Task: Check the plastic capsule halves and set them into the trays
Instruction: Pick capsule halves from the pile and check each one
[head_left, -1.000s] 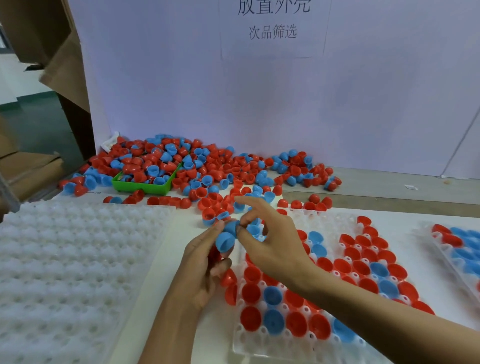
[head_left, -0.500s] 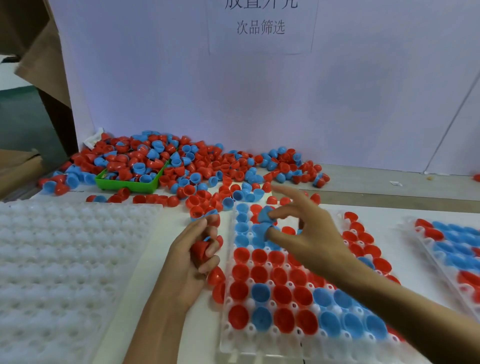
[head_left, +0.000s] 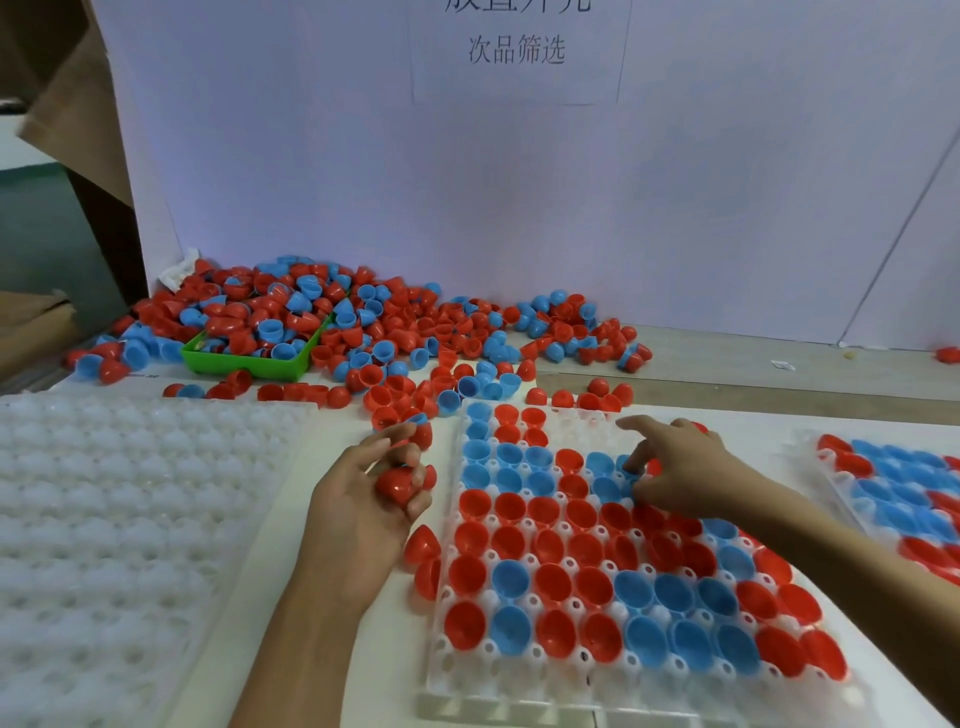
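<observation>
Left hand (head_left: 363, 499): curled around red capsule halves (head_left: 397, 483), beside the tray.
Right hand (head_left: 675, 467): fingertips pinching a blue capsule half (head_left: 629, 466) into the middle tray (head_left: 519, 696).
Loose pile (head_left: 363, 332): far across the worktop (head_left: 727, 374).

I see a heap (head_left: 363, 322) of red and blue halves, mixed without order. Half buried in the heap is a bright green bin (head_left: 249, 364). Nearer than the heap, the middle tray (head_left: 519, 696) is clear plastic, its cups filled in uneven red and blue bands. Left of the heap's front, an empty tray (head_left: 130, 519) shows milky white with a dimpled grid. At the far right another tray (head_left: 831, 467) carries red and blue patches. My left hand (head_left: 363, 499) grips red halves (head_left: 397, 483). Behind the heap the wall (head_left: 311, 156) is pale lilac, with grey print (head_left: 517, 49).
</observation>
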